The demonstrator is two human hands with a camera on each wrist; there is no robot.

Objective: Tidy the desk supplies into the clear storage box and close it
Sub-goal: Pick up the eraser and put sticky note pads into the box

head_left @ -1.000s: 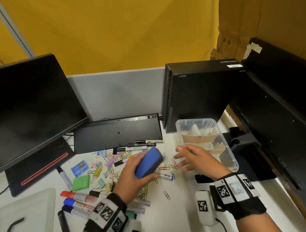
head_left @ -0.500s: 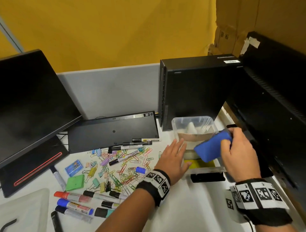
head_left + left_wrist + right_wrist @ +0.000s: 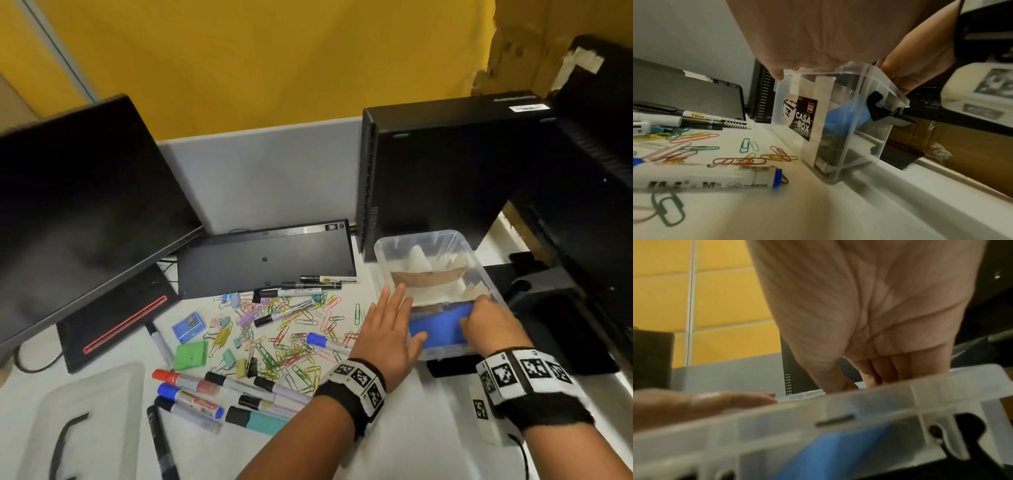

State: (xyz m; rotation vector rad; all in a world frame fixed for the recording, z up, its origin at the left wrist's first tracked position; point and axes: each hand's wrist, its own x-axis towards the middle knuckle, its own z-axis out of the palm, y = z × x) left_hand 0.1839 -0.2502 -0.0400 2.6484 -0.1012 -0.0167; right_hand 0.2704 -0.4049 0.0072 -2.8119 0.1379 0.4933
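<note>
Head view shows the clear storage box standing open at the right of the white worktop, just in front of a black computer tower. Inside its near end lies a blue eraser, and the right hand reaches down into the box with fingers curled onto that eraser; whether the grip is tight or merely pressing I cannot tell. Flat against the box's left rim rests the left hand, fingers straight and spread, holding nothing. From the left wrist the box wall carries a black "CASA BOX" label, with a black latch at the near end. Scattered to the left of the box are coloured paper clips, binder clips, several markers, a green block and a small blue packet. A frosted lid sits at the near left corner, a black keyboard turned face down behind the clutter, beside a dark monitor
</note>
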